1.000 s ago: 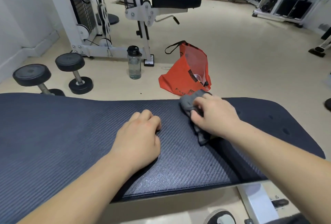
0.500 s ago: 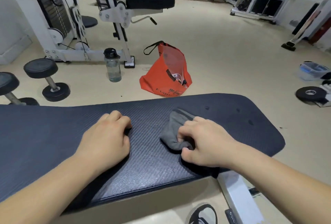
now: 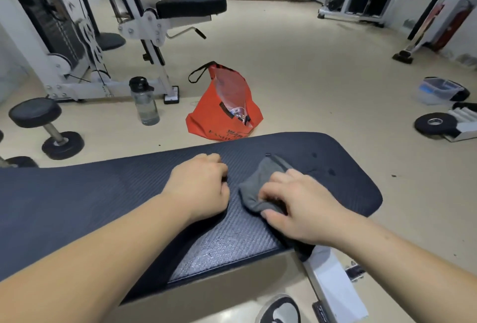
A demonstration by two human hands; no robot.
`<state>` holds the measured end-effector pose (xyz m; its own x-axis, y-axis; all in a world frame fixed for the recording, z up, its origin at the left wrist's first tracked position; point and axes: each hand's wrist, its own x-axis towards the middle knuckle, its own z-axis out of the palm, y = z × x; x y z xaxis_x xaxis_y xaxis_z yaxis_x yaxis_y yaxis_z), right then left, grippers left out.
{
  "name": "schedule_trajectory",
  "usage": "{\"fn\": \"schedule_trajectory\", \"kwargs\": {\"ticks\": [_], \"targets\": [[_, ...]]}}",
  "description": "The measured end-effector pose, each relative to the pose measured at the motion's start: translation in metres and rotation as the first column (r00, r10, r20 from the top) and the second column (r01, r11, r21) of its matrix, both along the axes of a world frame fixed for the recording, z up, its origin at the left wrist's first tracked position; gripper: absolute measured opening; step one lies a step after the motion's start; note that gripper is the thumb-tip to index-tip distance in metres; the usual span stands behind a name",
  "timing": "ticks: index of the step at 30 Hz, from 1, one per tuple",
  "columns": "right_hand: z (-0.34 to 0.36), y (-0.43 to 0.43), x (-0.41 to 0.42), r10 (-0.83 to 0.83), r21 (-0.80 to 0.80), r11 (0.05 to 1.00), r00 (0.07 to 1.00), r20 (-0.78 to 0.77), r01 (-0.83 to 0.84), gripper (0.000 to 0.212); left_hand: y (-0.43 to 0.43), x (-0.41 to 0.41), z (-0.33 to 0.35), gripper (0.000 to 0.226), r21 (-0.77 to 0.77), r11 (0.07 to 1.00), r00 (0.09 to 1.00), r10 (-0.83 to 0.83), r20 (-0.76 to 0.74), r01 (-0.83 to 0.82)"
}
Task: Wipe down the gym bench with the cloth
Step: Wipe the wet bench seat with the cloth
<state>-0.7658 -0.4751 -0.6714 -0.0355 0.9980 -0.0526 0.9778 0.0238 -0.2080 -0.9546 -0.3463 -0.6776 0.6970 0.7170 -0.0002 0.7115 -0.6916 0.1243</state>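
The gym bench (image 3: 77, 193) is a long dark blue-black ribbed pad lying across the lower half of the head view. A bunched grey cloth (image 3: 258, 186) rests on the pad near its right end. My right hand (image 3: 299, 206) grips the cloth from its right side and presses it onto the pad. My left hand (image 3: 201, 186) lies knuckles-up on the pad just left of the cloth, fingers curled under, holding nothing. A few dark spots mark the pad beyond the cloth.
On the floor behind the bench stand an orange bag (image 3: 224, 108), a clear water bottle (image 3: 144, 102) and a dumbbell (image 3: 44, 126). A white weight machine (image 3: 144, 26) rises at the back left. A weight plate (image 3: 436, 122) and a plastic box (image 3: 438, 90) lie at the right.
My right hand has dragged the cloth from the bench's far edge toward me and slightly left. My left hand has stayed planted on the pad. The view has shifted toward the bench's right end.
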Motion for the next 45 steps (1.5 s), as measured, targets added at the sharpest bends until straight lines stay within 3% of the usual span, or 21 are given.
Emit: {"fn": "schedule_trajectory", "kwargs": {"ticks": [3,7,10,12,16,17,21,23,29,31,33,35,37,39,42,43,45], "targets": [[-0.004,0.01,0.001,0.095,-0.018,0.995,0.991,-0.089,-0.097,0.041,0.002,-0.006,-0.004,0.042,-0.01,1.0,1.0,0.017,0.024,-0.016],[-0.013,0.05,0.029,-0.203,0.149,0.968,0.979,0.006,0.2,0.038,-0.002,-0.002,-0.005,0.036,0.013,1.0,1.0,0.015,0.005,-0.015],[-0.014,0.072,0.041,-0.394,0.133,0.912,0.919,0.012,0.389,0.032,-0.002,0.001,-0.001,0.033,0.007,1.0,1.0,0.018,0.0,-0.018],[-0.012,0.08,0.033,-0.357,0.128,0.926,0.934,-0.016,0.356,0.031,-0.001,0.0,-0.001,0.035,-0.002,1.0,1.0,0.017,-0.003,-0.017],[-0.011,0.079,0.0,0.043,0.078,0.996,0.988,-0.147,-0.032,0.042,0.004,-0.008,-0.004,0.04,-0.01,1.0,1.0,0.005,0.023,-0.005],[-0.011,0.081,0.001,0.065,0.062,0.997,0.983,-0.169,-0.055,0.04,0.005,-0.009,-0.005,0.04,-0.023,1.0,0.999,0.009,0.035,-0.008],[-0.006,0.088,0.031,-0.305,0.127,0.941,0.948,-0.091,0.315,0.028,0.006,-0.007,-0.004,0.047,-0.038,0.999,0.999,0.018,0.031,-0.016],[-0.006,0.089,0.033,-0.391,0.127,0.91,0.919,-0.052,0.395,0.028,0.004,-0.005,-0.003,0.049,-0.028,0.999,1.0,0.026,0.014,-0.026],[-0.003,0.075,0.002,0.019,0.008,1.0,0.97,-0.242,-0.017,0.025,0.005,-0.009,-0.004,0.039,-0.025,1.0,1.0,0.012,0.023,-0.012],[0.0,0.072,0.013,-0.017,0.012,1.0,0.984,-0.175,0.019,0.025,0.005,-0.011,-0.003,0.041,-0.041,0.999,0.999,0.016,0.039,-0.014],[-0.002,0.068,0.035,-0.199,0.077,0.976,0.977,-0.075,0.204,0.027,0.004,-0.009,-0.001,0.045,-0.052,0.998,0.999,0.021,0.032,-0.02],[-0.005,0.066,0.057,-0.424,0.13,0.896,0.905,-0.029,0.424,0.029,0.004,-0.004,0.003,0.046,-0.043,0.999,0.999,0.017,-0.027,-0.018],[-0.008,0.064,0.065,-0.51,0.121,0.85,0.859,-0.053,0.512,0.029,0.006,0.003,0.006,0.038,-0.027,1.0,0.995,0.012,-0.098,-0.015],[-0.008,0.058,0.064,-0.41,0.088,0.905,0.909,-0.076,0.416,0.026,0.01,0.013,0.014,0.029,-0.029,0.999,0.99,0.033,-0.141,-0.037],[-0.008,0.03,0.061,-0.116,0.02,0.992,0.97,-0.213,0.123,0.024,0.007,0.034,0.022,0.026,-0.026,0.999,0.991,0.015,-0.136,-0.019],[-0.009,0.02,0.067,-0.088,0.005,0.996,0.967,-0.241,0.092,0.026,0.003,0.041,0.022,0.025,-0.03,0.999,0.994,-0.013,-0.105,0.01],[-0.013,0.006,0.091,-0.206,0.067,0.972,0.955,-0.212,0.225,0.029,-0.005,0.052,0.019,0.027,-0.056,0.997,0.995,-0.061,-0.082,0.057]]}}
